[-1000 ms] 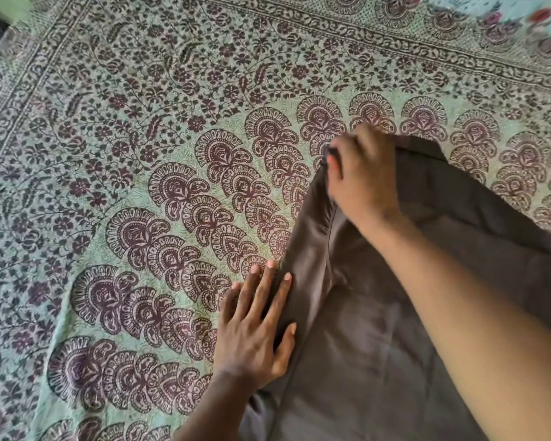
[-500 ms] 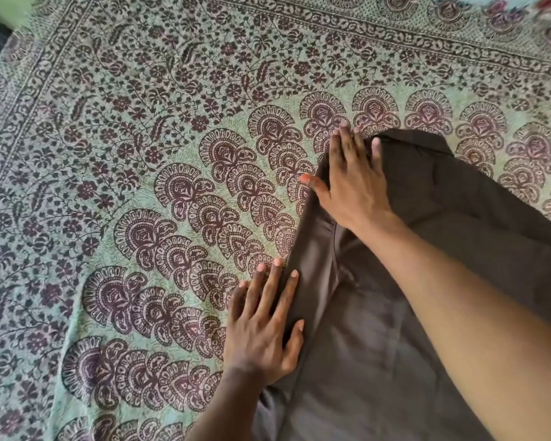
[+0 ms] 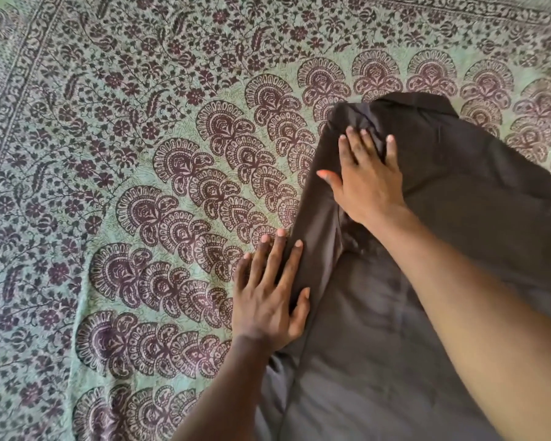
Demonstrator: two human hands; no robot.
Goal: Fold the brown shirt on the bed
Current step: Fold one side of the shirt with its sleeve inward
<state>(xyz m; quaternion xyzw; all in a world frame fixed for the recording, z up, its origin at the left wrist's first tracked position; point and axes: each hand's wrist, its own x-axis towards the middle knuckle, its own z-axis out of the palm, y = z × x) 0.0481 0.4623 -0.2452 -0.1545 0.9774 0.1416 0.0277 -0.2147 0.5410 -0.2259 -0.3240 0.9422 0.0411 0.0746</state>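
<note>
I laid both hands flat, left hand (image 3: 269,300) and right hand (image 3: 368,183), grip released, pinning the brown shirt's (image 3: 379,313) fold against the bed (image 3: 109,154).

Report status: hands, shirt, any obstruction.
Both hands open: left hand flat on the fold edge, right hand pressing near the top. Brown shirt partly folded on the bedspread. Nothing in the way.

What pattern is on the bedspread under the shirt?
Pale green bedspread with maroon fan-shaped paisley motifs and a floral vine border; seen in the head view.
</note>
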